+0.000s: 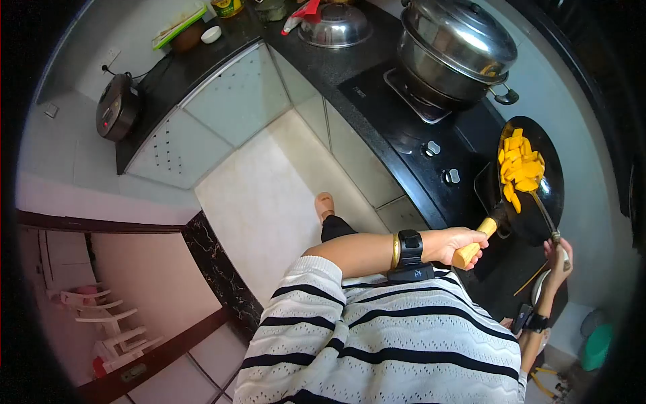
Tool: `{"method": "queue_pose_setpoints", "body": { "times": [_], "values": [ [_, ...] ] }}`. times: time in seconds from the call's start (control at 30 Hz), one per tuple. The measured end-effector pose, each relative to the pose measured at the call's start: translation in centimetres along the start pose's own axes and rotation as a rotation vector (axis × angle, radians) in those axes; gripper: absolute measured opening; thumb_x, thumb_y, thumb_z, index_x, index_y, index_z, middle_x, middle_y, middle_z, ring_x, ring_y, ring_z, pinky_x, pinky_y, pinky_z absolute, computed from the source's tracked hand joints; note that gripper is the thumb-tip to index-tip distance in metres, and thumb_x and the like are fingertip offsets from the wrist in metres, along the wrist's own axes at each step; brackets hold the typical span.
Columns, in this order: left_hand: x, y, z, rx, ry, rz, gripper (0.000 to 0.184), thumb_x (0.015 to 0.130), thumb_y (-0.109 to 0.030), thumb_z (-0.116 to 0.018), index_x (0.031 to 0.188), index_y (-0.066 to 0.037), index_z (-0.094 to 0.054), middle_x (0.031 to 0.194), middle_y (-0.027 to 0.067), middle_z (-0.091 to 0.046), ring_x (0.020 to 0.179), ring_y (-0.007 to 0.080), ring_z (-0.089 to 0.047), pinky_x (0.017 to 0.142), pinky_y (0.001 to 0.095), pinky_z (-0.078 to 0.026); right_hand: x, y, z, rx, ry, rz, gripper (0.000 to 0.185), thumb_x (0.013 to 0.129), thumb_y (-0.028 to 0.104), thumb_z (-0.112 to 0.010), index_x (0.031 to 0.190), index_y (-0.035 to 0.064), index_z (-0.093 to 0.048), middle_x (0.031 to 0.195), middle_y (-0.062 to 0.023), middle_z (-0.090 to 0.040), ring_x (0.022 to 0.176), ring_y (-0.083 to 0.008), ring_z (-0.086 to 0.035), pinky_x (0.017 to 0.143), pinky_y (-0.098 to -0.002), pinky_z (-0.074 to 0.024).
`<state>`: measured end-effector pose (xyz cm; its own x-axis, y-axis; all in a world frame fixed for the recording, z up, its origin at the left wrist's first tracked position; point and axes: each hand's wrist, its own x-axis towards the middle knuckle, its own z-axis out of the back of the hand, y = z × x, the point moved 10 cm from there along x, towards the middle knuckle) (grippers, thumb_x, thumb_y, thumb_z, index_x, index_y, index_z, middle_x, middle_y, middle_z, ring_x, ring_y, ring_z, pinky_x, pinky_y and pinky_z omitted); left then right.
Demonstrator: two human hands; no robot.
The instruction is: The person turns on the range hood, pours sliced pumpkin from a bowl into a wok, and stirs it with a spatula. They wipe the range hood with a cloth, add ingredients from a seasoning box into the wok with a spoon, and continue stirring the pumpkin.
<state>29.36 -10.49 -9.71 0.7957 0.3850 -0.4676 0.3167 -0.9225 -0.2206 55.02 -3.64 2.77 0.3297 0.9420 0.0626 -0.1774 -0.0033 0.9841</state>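
My left hand [463, 247] is closed around the pale wooden handle [476, 242] of a black wok [538, 219]. The wok sits tilted on the stove at the right. In it lies a heap of yellow-orange slices [521, 161] that look like pumpkin. My right hand [558, 259] grips the end of a metal spatula [544, 212]. The spatula's blade is hidden at the lower edge of the slices.
A large lidded steel pot [457, 50] stands on the other burner of the black stove [404, 128]. Past it, a metal lid [334, 27] lies on the dark counter. A rice cooker [118, 108] is at the far left. A chopstick [530, 279] lies near my right hand.
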Motion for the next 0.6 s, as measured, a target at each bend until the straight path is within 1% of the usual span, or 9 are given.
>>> {"method": "queue_pose_setpoints", "body": {
  "times": [0.1,0.13,0.2,0.27,0.33,0.4,0.47,0.57,0.6],
  "values": [
    [0.1,0.3,-0.1,-0.012,0.062,0.018,0.021,0.075,-0.018,-0.062,0.087,-0.01,-0.047,0.067,0.0016,-0.053,0.051,0.0124,-0.051,0.044,0.0263,-0.045,-3.6,6.7,-3.5,-0.479,0.241,0.366,0.008,0.085,0.002,-0.051,0.089,-0.0017,-0.057,0.084,-0.0075,-0.06,0.08,-0.0142,-0.059,0.074,-0.0239,-0.0446],
    [0.3,0.4,-0.5,-0.021,0.105,0.026,0.021,0.075,-0.018,-0.063,0.087,-0.01,-0.047,0.066,0.0015,-0.053,0.051,0.012,-0.051,0.044,0.0261,-0.045,-4.6,8.3,-3.7,-0.604,0.284,0.473,0.007,0.083,0.002,-0.053,0.086,-0.0022,-0.058,0.083,-0.0071,-0.061,0.078,-0.0139,-0.059,0.072,-0.0239,-0.0431],
    [-0.3,0.0,-0.5,0.013,0.031,0.011,0.02,0.077,-0.018,-0.063,0.087,-0.011,-0.047,0.065,0.0011,-0.053,0.049,0.0116,-0.051,0.044,0.0254,-0.045,-6.1,12.3,-3.4,-0.722,0.267,0.54,0.005,0.08,0.0,-0.055,0.083,-0.0024,-0.058,0.082,-0.0071,-0.061,0.077,-0.0137,-0.059,0.071,-0.0245,-0.0432],
    [-0.6,0.0,-0.7,-0.015,0.045,0.03,0.02,0.078,-0.018,-0.063,0.087,-0.012,-0.047,0.065,0.0004,-0.053,0.049,0.0114,-0.051,0.043,0.025,-0.045,-5.3,13.4,-1.2,-0.608,0.206,0.391,0.004,0.08,0.001,-0.056,0.082,-0.0026,-0.057,0.079,-0.0064,-0.061,0.077,-0.0137,-0.059,0.066,-0.0237,-0.0446],
    [-0.3,0.2,-0.4,0.007,0.045,0.05,0.019,0.079,-0.018,-0.062,0.09,-0.012,-0.047,0.065,-0.0002,-0.052,0.05,0.0106,-0.05,0.042,0.0249,-0.044,-3.6,13.5,2.0,-0.513,0.133,0.226,0.01,0.085,0.01,-0.056,0.086,0.0003,-0.058,0.077,-0.0058,-0.062,0.068,-0.0123,-0.062,0.057,-0.0219,-0.0487],
    [-0.6,0.1,-0.7,0.012,0.058,0.052,0.021,0.08,-0.018,-0.062,0.094,-0.011,-0.049,0.067,-0.0003,-0.052,0.051,0.0102,-0.049,0.043,0.024,-0.043,-2.1,13.4,4.4,-0.475,0.019,0.002,0.029,0.085,0.034,-0.056,0.089,0.0047,-0.058,0.072,-0.0097,-0.063,0.058,-0.0155,-0.063,0.053,-0.0238,-0.0501],
    [-1.2,-0.4,-1.2,0.019,0.028,0.052,0.021,0.078,-0.015,-0.062,0.089,-0.01,-0.044,0.066,0.0013,-0.051,0.052,0.0118,-0.049,0.046,0.0254,-0.043,-0.9,11.6,6.4,-0.356,-0.016,-0.204,0.041,0.084,0.045,-0.052,0.089,0.005,-0.055,0.072,-0.0139,-0.064,0.057,-0.0176,-0.064,0.05,-0.0243,-0.051],
    [-1.3,-0.3,-1.2,0.033,0.022,0.061,0.021,0.078,-0.015,-0.062,0.09,-0.01,-0.044,0.067,0.0011,-0.05,0.053,0.0116,-0.049,0.047,0.0254,-0.043,0.5,6.4,6.9,-0.11,-0.041,-0.326,0.045,0.084,0.05,-0.05,0.09,0.0052,-0.052,0.07,-0.0161,-0.063,0.056,-0.0202,-0.064,0.047,-0.0257,-0.0527],
    [-1.4,-0.3,-1.1,0.038,-0.001,0.058,0.021,0.078,-0.015,-0.062,0.09,-0.011,-0.044,0.067,0.0011,-0.05,0.053,0.0116,-0.049,0.047,0.0255,-0.043,0.3,4.6,5.7,-0.033,-0.048,-0.361,0.044,0.084,0.048,-0.05,0.092,0.0048,-0.051,0.076,-0.0178,-0.063,0.061,-0.0222,-0.065,0.05,-0.0264,-0.0539]
  ]
}}
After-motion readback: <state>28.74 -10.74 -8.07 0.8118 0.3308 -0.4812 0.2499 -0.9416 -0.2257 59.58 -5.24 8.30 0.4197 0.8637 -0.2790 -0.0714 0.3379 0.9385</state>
